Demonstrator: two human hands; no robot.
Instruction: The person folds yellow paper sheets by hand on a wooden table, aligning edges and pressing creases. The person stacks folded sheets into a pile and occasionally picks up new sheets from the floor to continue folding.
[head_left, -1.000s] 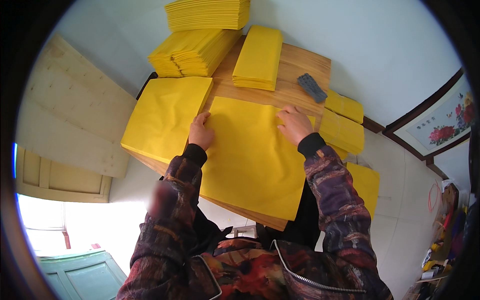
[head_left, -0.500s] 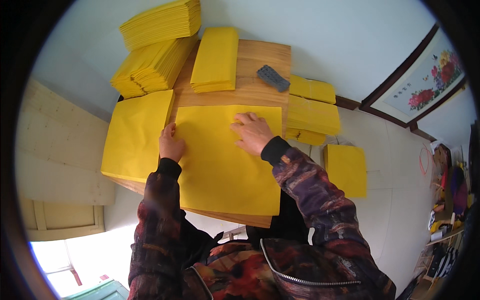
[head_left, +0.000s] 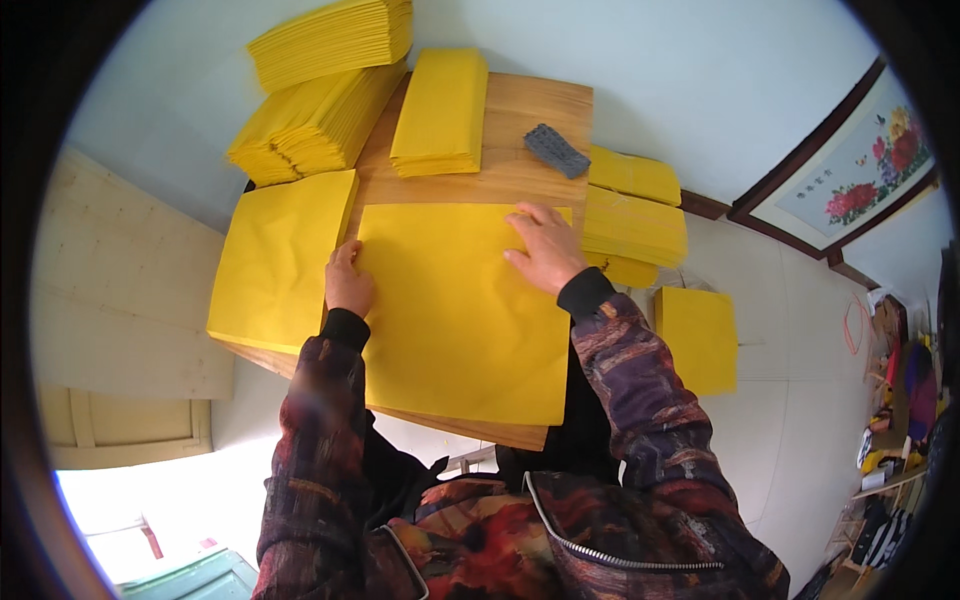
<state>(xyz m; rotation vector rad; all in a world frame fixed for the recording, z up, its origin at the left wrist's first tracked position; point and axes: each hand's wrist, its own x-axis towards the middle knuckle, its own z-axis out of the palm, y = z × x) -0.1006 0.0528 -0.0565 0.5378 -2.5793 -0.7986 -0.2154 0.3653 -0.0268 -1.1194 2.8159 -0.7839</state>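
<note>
A large, square sheet of yellow paper (head_left: 465,330) lies flat in front of me on the wooden table. My left hand (head_left: 350,282) rests along its left edge, fingers loosely bent with nothing seen in them. Over the sheet's upper right corner, my right hand (head_left: 545,248) is spread, thumb apart from the fingers and touching the paper. Left of my left hand sits a flat yellow paper pile (head_left: 280,260). Whether more sheets lie under the middle one I cannot make out.
Folded yellow paper stacks (head_left: 310,125) rise at the back left, and a narrower yellow stack (head_left: 440,110) stands beside them. A dark grey block-like thing (head_left: 557,150) lies near the back right of the wooden table (head_left: 520,100). More yellow bundles (head_left: 635,222) sit past its right edge.
My right hand has slid rightward across the sheet to its upper right corner. My left hand stays at the left edge. The whole view has shifted slightly.
</note>
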